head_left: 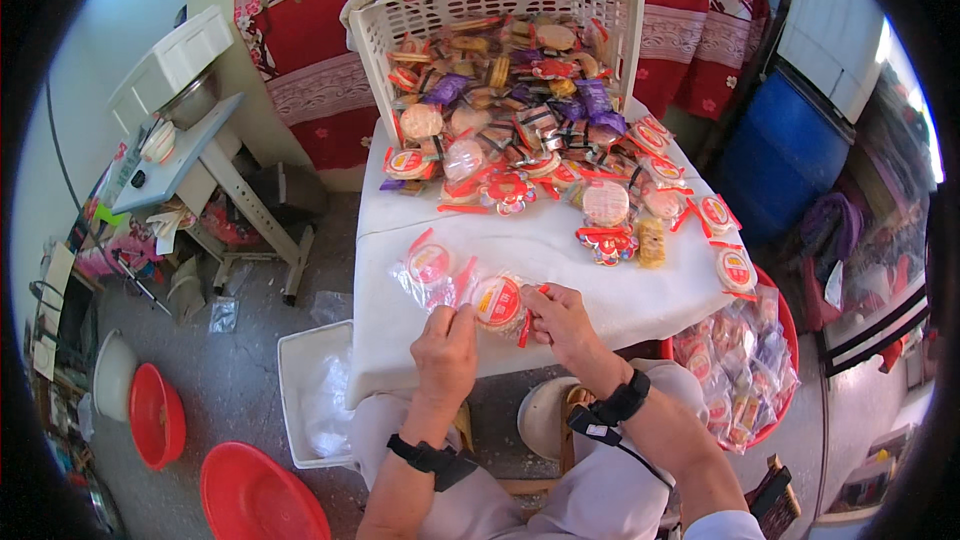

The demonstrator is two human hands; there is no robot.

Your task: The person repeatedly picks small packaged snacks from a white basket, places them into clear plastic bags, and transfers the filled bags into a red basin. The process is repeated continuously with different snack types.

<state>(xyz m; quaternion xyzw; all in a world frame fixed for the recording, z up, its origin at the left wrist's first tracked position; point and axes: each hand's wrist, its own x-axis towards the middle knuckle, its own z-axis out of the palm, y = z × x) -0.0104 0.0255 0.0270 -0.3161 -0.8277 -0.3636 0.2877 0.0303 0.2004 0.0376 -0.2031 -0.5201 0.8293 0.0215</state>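
Note:
Near the front edge of the table, both my hands are on one clear packet of round crackers point(500, 302) with a red and yellow label. My left hand point(446, 353) pinches the wrapper at its left side. The fingers of my right hand point(565, 325) are closed on the right end, by a red strip. Just beyond my left hand lies a clear wrapper point(428, 264) with a round red print; whether anything is inside I cannot tell. Farther back, a heap of wrapped snacks point(490, 135) spills from a tipped white plastic basket point(640, 25).
A white cloth covers the table point(400, 230). At its right stands a red tub point(793, 340) of packets, at its left a white bin point(290, 390) with clear plastic. Red basins point(265, 500) sit on the floor. A blue barrel point(785, 155) stands back right.

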